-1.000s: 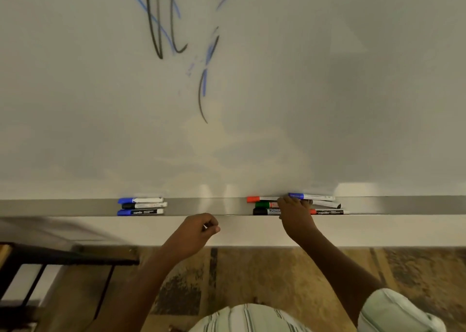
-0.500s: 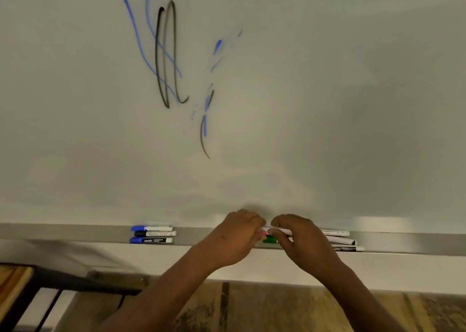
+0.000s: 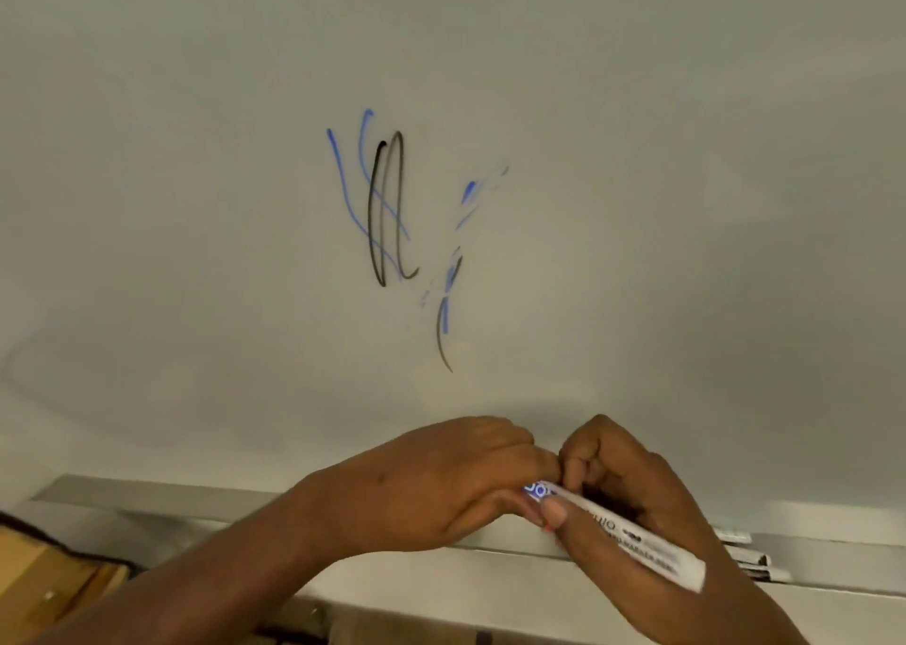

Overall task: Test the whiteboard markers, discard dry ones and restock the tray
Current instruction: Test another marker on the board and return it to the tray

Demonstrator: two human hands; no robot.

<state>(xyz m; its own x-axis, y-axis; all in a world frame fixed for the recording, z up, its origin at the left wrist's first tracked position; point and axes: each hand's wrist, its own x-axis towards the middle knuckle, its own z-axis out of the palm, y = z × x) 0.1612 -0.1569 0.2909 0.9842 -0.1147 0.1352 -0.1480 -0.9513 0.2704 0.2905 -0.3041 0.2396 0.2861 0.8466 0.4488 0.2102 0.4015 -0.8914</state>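
Note:
A white marker with blue print [image 3: 632, 536] lies across my right hand [image 3: 622, 492], which grips its barrel in front of the metal tray [image 3: 162, 497]. My left hand [image 3: 441, 478] closes on the marker's left end, where the cap sits hidden under my fingers. Both hands touch each other just above the tray. The ends of several more markers [image 3: 750, 558] peek out on the tray behind my right wrist. The whiteboard [image 3: 637, 203] above carries blue and black test strokes [image 3: 387, 208].
A wooden piece of furniture with dark edges [image 3: 54, 581] stands at the lower left below the tray. The tray's lip runs across the whole width under my hands.
My right hand has lifted a marker off the tray and my left hand has come over and closed on its end. The view has tilted up, so the left group of markers is out of sight.

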